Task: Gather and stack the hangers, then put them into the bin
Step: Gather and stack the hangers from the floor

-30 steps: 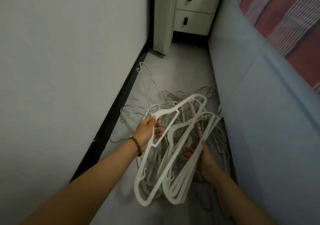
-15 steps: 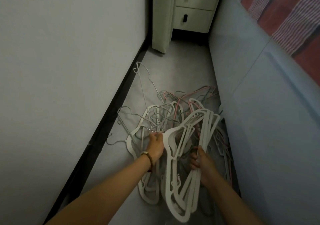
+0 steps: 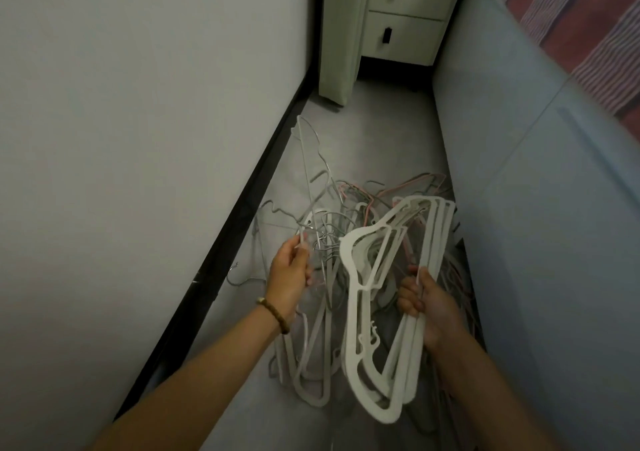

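My right hand grips a stack of white plastic hangers by one long side, held above the floor. My left hand pinches a thin grey wire hanger that rises up and away from it. Below and between both hands lies a tangled pile of grey, white and pink hangers on the grey floor. More white hangers lie on the floor under my left forearm. No bin is in view.
I stand in a narrow aisle between a white wall with a black skirting on the left and a pale blue bed side on the right. A pale green drawer cabinet closes the far end. A loose metal hook lies by the skirting.
My left hand let go of the white hanger it held a second ago and now pinches a thin wire hanger lifted from the pile. The right hand keeps its white stack.
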